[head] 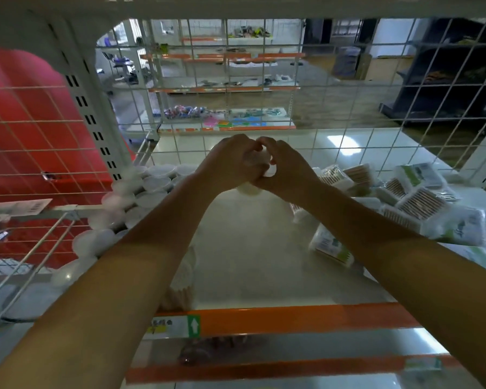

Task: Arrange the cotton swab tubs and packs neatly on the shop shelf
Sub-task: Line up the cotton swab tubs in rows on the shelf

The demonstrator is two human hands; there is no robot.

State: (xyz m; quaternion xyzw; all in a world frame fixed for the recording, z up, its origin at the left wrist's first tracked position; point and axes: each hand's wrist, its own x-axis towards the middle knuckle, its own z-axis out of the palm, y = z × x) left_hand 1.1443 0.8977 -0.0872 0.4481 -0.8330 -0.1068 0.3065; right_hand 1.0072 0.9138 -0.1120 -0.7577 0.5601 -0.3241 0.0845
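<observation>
Both my hands meet over the middle of the white shelf (250, 265). My left hand (230, 164) and my right hand (285, 167) curl together around a small white cotton swab tub (260, 161), held above the shelf surface. Another white tub (247, 189) shows just below my hands. Several round white tubs (155, 181) stand in rows along the shelf's left side. A loose heap of cotton swab packs (410, 192) lies at the right, and one pack (330, 247) lies apart nearer the front. A tub (180, 284) sits partly hidden under my left forearm.
A white wire grid (314, 116) backs the shelf; a perforated upright (93, 108) stands at the left. The orange shelf edge (292, 318) runs along the front with a lower shelf beneath. A red bin (26, 122) sits behind the left grid. Barcode labels (17, 209) lie at far left.
</observation>
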